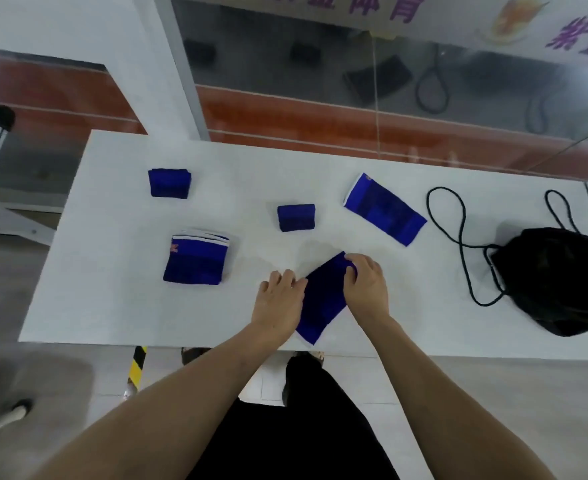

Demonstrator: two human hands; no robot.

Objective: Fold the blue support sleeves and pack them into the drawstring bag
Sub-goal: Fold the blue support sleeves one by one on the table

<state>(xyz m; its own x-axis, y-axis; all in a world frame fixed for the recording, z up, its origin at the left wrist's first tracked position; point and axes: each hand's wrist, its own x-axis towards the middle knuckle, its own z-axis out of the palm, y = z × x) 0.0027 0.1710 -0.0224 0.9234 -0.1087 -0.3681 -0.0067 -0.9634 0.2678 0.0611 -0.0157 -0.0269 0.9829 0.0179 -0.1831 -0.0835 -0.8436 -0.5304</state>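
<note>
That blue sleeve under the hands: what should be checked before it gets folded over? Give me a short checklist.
1. Left hand pins one edge of the sleeve: ok.
2. Right hand pinches the far corner: ok.
3. Sleeve fully on the table: ok, though its near tip is close to the edge.
4. Flat sleeve beyond is apart: ok.
5. Drawstring bag mouth open: cannot tell.

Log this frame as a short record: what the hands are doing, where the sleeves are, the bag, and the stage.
left hand: pressing the sleeve's left edge flat
right hand: pinching the far corner of the sleeve being folded
folded small sleeves: far left, centre
folded stack: left, white edges showing
flat sleeve: unfolded, right of centre
drawstring bag: black, right end of the table, cords loose
stage: folding; nothing seen being packed
</note>
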